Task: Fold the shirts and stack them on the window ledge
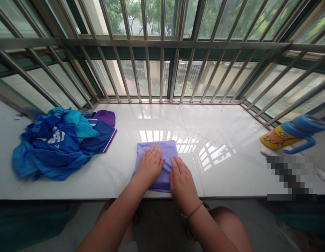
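Note:
A lavender cloth garment [162, 183], folded into a flat rough square, lies on the white marble-look ledge [220, 182] close to its front edge. My left hand [151, 164] rests flat on top of the garment, fingers stretched out over its middle. At the garment's right edge, my right hand [182, 176] lies with straight fingers, its fingertips on the cloth. Neither hand grips anything. Parts of the garment are hidden under both hands, so I cannot tell its exact kind.
At the left is a loose heap of blue, teal and purple clothes [60, 140]. A yellow and blue bottle with a handle [291, 133] leans or lies at the right. A pixelated patch [291, 178] hides something below it. Metal window bars [162, 70] stand behind the ledge.

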`<state>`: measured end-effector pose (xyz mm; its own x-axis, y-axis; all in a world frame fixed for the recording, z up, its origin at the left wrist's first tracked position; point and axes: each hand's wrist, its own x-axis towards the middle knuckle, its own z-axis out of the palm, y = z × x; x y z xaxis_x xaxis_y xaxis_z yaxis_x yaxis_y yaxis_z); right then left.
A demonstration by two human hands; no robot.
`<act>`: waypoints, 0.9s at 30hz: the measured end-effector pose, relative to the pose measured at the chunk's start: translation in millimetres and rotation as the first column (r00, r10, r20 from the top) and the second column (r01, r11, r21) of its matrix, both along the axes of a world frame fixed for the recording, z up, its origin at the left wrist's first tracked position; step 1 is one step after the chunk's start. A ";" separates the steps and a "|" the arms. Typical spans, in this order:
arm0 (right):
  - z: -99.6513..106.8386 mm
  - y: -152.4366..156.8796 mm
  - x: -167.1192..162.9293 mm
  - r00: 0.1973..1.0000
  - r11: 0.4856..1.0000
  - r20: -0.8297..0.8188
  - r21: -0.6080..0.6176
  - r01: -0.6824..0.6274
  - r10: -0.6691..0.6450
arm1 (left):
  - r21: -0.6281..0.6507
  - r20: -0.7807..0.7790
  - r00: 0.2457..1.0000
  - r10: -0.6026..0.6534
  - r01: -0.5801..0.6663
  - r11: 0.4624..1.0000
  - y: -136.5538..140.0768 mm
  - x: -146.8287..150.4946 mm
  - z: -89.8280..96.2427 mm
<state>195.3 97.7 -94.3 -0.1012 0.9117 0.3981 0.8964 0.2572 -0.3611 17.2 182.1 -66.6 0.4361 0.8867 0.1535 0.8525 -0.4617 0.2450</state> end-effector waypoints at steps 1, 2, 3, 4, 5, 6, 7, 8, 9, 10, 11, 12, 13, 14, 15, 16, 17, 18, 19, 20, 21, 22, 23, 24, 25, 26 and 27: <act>0.4 13.4 -8.1 1.000 1.000 0.026 -0.027 -0.011 0.012 | -0.033 -0.026 1.000 -0.001 0.000 0.999 -2.5 1.8 -6.9; 1.3 26.7 -15.3 0.999 0.997 0.049 -0.067 -0.021 0.025 | -0.060 -0.046 0.999 0.007 -0.009 0.998 -3.8 1.9 -13.8; 2.5 39.0 -21.0 0.997 0.992 0.068 -0.123 -0.031 0.039 | -0.077 -0.058 0.998 0.017 -0.021 0.997 -4.0 0.6 -19.9; 3.8 49.6 -24.7 0.995 0.982 0.083 -0.186 -0.034 0.050 | -0.085 -0.062 0.998 0.028 -0.034 0.996 -3.2 -2.2 -25.0; 5.1 58.1 -26.5 0.994 0.968 0.095 -0.249 -0.030 0.055 | -0.086 -0.060 0.997 0.042 -0.047 0.995 -1.6 -6.0 -29.0; 6.3 64.2 -26.4 0.993 0.952 0.106 -0.305 -0.021 0.055 | -0.087 -0.055 0.997 0.060 -0.065 0.994 0.4 -10.8 -31.9; 7.2 68.1 -24.8 0.992 0.938 0.118 -0.347 -0.010 0.054 | -0.090 -0.051 0.995 0.083 -0.087 0.992 2.9 -16.2 -34.0; 7.8 70.1 -22.1 0.990 0.927 0.132 -0.376 -0.002 0.056 | -0.096 -0.048 0.993 0.110 -0.114 0.989 5.6 -22.1 -35.6; 8.2 71.1 -18.7 0.987 0.920 0.146 -0.392 0.001 0.062 | -0.102 -0.047 0.989 0.140 -0.145 0.984 8.5 -28.2 -36.8; 8.6 71.8 -14.9 0.985 0.916 0.160 -0.400 0.001 0.068 | -0.105 -0.046 0.984 0.171 -0.175 0.979 11.9 -34.4 -37.8; 9.0 73.2 -11.0 0.983 0.915 0.172 -0.403 0.004 0.071 | -0.104 -0.046 0.978 0.203 -0.207 0.973 15.9 -40.4 -38.6; 9.7 76.1 -6.9 0.981 0.915 0.182 -0.402 0.015 0.064 | -0.101 -0.048 0.971 0.234 -0.237 0.966 20.7 -46.1 -39.0; 11.1 81.0 -2.7 0.980 0.916 0.192 -0.400 0.033 0.049 | -0.097 -0.051 0.965 0.258 -0.262 0.960 26.6 -51.2 -38.8; 13.1 88.1 1.6 0.979 0.916 0.200 -0.397 0.057 0.026 | -0.096 -0.056 0.960 0.276 -0.280 0.955 33.6 -55.7 -37.8; 15.9 97.3 6.0 0.978 0.915 0.208 -0.396 0.084 0.000 | -0.100 -0.064 0.956 0.286 -0.291 0.951 41.7 -59.5 -36.0; 19.4 108.0 10.6 0.977 0.910 0.214 -0.403 0.102 -0.014 | -0.109 -0.071 0.956 0.284 -0.291 0.951 50.6 -62.5 -33.3; 23.4 119.3 15.1 0.976 0.902 0.217 -0.418 0.105 -0.012 | -0.126 -0.079 0.961 0.265 -0.273 0.954 60.1 -64.8 -30.1; 27.6 130.3 19.5 0.976 0.894 0.217 -0.439 0.093 0.005 | -0.147 -0.083 0.970 0.229 -0.239 0.960 69.5 -66.6 -26.7; 31.7 140.1 23.5 0.977 0.885 0.212 -0.461 0.071 0.032 | -0.169 -0.084 0.979 0.186 -0.198 0.966 78.2 -68.0 -23.7; 35.5 148.0 26.9 0.977 0.876 0.205 -0.479 0.046 0.061 | -0.184 -0.082 0.986 0.146 -0.159 0.970 85.5 -69.1 -21.4; 38.6 153.4 29.4 0.976 0.871 0.199 -0.491 0.025 0.084 | -0.188 -0.078 0.990 0.114 -0.127 0.974 91.0 -70.1 -20.2; 41.0 156.4 31.1 0.976 0.869 0.195 -0.494 0.014 0.095 | -0.178 -0.069 0.993 0.096 -0.107 0.978 94.5 -71.1 -20.2; 42.6 157.2 31.9 0.976 0.871 0.195 -0.491 0.012 0.097 | -0.156 -0.055 0.995 0.088 -0.096 0.983 96.0 -72.1 -21.2; 43.6 156.6 32.1 0.976 0.873 0.196 -0.487 0.011 0.097 | -0.126 -0.033 0.995 0.089 -0.093 0.988 95.8 -73.3 -22.9; 44.0 155.1 31.8 0.975 0.874 0.196 -0.485 0.007 0.101 | -0.094 -0.003 0.996 0.092 -0.092 0.991 94.4 -74.6 -25.0; 44.2 153.6 31.3 0.975 0.872 0.191 -0.489 -0.002 0.109 | -0.062 0.034 0.994 0.104 -0.102 0.993 92.2 -76.1 -26.9; 44.3 152.7 30.9 0.976 0.867 0.183 -0.499 -0.014 0.121 | -0.032 0.073 0.988 0.134 -0.132 0.991 89.5 -77.9 -28.5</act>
